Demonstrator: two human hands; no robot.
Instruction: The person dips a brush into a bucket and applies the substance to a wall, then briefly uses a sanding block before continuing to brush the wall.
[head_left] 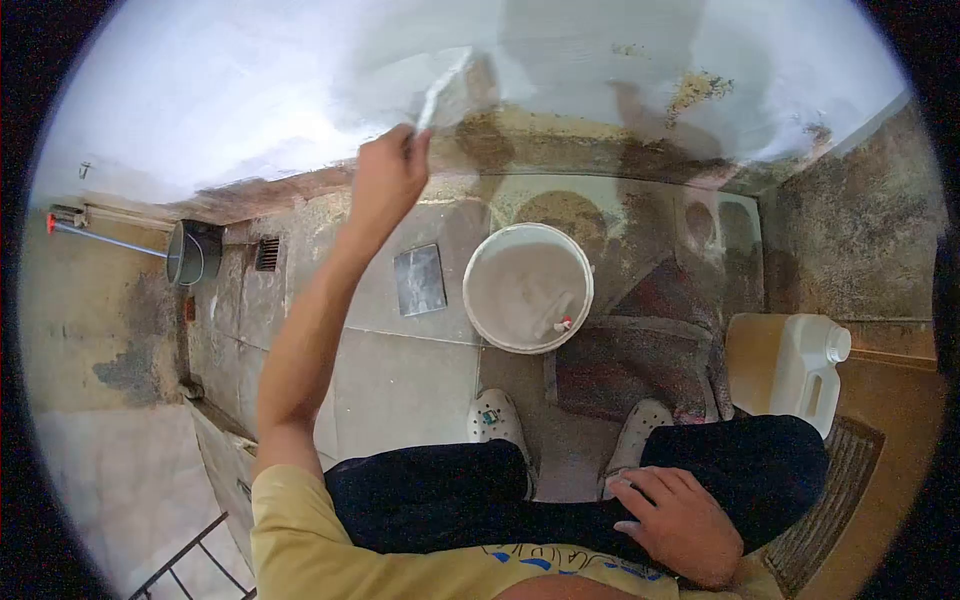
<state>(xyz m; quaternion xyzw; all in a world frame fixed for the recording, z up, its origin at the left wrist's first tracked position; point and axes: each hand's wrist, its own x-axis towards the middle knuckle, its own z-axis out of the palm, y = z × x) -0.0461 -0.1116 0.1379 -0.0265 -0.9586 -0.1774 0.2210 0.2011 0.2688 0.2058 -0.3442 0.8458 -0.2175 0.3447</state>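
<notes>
At the wall, my left hand (392, 180) is closed round the handle of a putty knife (443, 92). Its white-smeared blade, seen nearly edge-on, is right at the white wall (290, 95). My right hand (684, 524) lies on my right thigh, fingers loosely stretched out and holding nothing. On the floor before my feet stands a white bucket (470, 305) with pale residue inside. A tool with a red and white end (563, 323) lies in it. Left of the bucket is a flat grey square plate (420, 280) with whitish smears.
A dark cloth or mat (635, 370) lies right of the bucket. Beyond it stands a plastic jug (780, 365) with a white cap. A dark pail (195, 253) is at the far left near a floor drain (267, 254). Stained, peeling patches (697, 92) mark the wall.
</notes>
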